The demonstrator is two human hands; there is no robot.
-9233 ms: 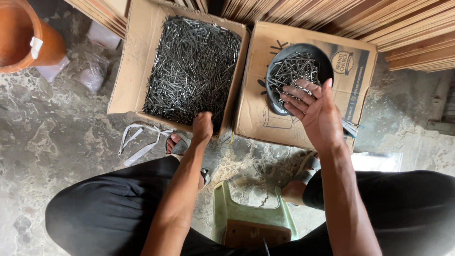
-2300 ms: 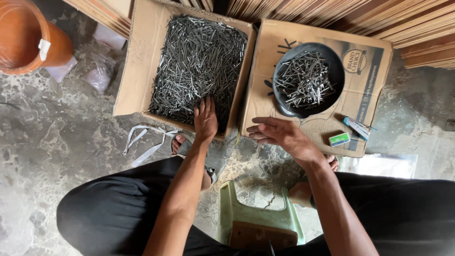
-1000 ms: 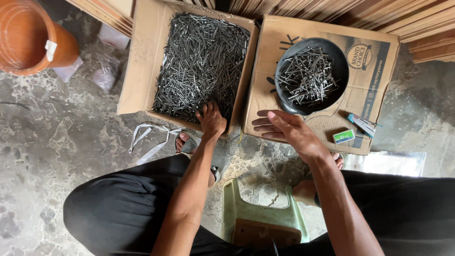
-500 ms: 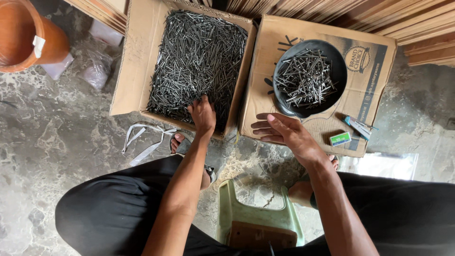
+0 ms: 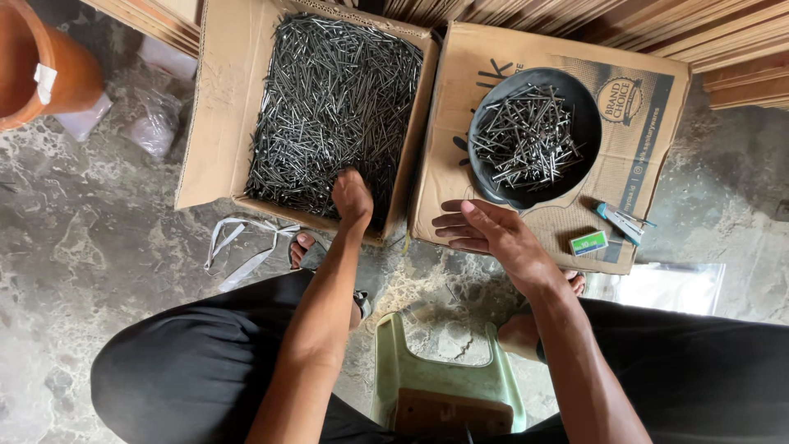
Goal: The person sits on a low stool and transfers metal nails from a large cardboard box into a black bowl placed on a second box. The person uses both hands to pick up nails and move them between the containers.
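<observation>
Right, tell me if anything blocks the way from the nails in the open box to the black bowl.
Only the box's right wall stands between the nails and the black bowl. The left hand is in the nails; the right hand hovers near the bowl.

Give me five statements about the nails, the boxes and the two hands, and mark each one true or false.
1. The left hand reaches into the open box of loose nails. True.
2. The right hand grips a hammer. False: it is open and holds nothing that shows.
3. The black bowl sits on the closed box. True.
4. The black bowl is empty. False: it holds a heap of nails.
5. A green stool stands between the person's legs. True.
</observation>
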